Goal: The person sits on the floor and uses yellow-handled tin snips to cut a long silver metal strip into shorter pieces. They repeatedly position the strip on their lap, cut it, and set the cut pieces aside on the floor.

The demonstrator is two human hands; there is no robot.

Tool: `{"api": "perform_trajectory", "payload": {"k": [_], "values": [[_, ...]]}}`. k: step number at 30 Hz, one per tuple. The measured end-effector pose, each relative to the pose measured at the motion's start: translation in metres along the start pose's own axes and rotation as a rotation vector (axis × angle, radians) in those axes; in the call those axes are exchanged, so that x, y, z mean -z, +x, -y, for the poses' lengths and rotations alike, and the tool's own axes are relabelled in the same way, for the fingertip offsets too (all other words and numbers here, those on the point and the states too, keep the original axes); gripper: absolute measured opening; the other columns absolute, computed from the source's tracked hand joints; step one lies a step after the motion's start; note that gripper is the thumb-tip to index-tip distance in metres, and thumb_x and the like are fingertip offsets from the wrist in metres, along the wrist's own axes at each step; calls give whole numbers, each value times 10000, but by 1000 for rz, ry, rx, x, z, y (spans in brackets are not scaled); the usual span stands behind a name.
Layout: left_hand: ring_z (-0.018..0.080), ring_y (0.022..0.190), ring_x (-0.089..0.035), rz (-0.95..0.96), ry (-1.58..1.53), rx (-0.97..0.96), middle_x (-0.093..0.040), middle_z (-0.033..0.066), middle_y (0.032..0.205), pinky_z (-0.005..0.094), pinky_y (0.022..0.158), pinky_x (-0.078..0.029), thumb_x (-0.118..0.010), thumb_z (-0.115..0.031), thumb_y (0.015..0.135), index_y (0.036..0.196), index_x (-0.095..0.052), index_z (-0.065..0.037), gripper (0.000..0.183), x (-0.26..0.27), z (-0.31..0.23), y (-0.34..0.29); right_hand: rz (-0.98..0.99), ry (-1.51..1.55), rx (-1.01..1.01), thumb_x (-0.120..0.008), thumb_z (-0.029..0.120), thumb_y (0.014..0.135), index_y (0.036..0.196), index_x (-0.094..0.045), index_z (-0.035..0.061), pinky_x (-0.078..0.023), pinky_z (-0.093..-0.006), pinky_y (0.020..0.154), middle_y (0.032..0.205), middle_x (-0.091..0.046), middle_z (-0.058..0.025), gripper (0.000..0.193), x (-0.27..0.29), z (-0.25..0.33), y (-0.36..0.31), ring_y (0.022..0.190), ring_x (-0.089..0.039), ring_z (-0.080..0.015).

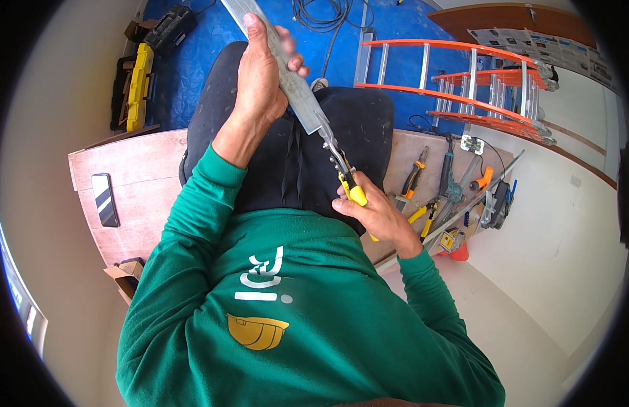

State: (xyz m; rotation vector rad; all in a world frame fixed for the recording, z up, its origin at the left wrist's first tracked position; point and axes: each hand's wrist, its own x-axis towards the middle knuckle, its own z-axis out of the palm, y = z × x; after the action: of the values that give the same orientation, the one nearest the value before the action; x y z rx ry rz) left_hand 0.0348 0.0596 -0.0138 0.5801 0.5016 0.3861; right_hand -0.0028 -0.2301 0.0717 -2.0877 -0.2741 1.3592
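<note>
My left hand (261, 71) is wrapped round a long grey metal profile (297, 95), which slants from the top of the view down over my lap. My right hand (375, 210) grips the yellow and black handles of a pair of tin snips (341, 163). Their jaws meet the lower end of the profile, near its right edge. Whether the blades are fully together is too small to tell. The profile's upper end runs out of view.
I sit on a wooden board (141, 169) with a phone (105, 200) on the left. Orange-handled pliers (415, 173), a power tool (450, 176) and several other tools lie at right. Beyond, an orange ladder (457, 88) and a cable (321, 10) lie on blue sheeting, with a yellow case (139, 88) at left.
</note>
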Motion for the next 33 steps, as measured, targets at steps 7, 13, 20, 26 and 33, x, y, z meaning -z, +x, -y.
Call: {"api": "perform_trajectory", "payload": {"k": [7,13,20,26,33], "values": [[146,720,-532,-1,7,-5,-516,32,896,368,686,-556,-481,-840,1017,1136,-506,-64,785,0,0,1,10,-4,3,-772,491,995,1331,-553,-5,-512,-445,1007,1174,-645,-189,638,2,-1,1,1098,-647,-309],[145,717,-531,-5,6,-2,-518,31,889,367,689,-554,-490,-845,1010,1135,-504,-60,795,0,1,1,-1,-18,20,-766,493,998,1321,-552,-5,-512,-448,1002,1162,-641,-194,632,1,0,1,1083,-645,-310],[134,707,-511,8,-3,3,-504,25,871,356,684,-539,-502,-822,1021,1110,-513,-80,748,-2,0,1,-64,-93,43,-770,364,997,1255,-547,-15,-536,-460,922,1065,-652,-195,511,-4,-2,5,978,-667,-344],[123,667,-515,-20,20,29,-494,15,832,354,645,-543,-511,-848,997,1060,-514,-91,759,-3,-4,1,-49,-161,108,-700,109,961,1195,-586,12,-544,-414,857,984,-650,-106,278,-2,-7,14,906,-670,-237],[124,649,-508,-52,21,63,-491,10,824,357,632,-538,-526,-860,978,1053,-519,-98,766,3,-7,2,-43,-137,158,-696,112,938,1146,-571,-10,-545,-450,836,950,-662,-163,271,-10,-12,25,878,-680,-331]]}}
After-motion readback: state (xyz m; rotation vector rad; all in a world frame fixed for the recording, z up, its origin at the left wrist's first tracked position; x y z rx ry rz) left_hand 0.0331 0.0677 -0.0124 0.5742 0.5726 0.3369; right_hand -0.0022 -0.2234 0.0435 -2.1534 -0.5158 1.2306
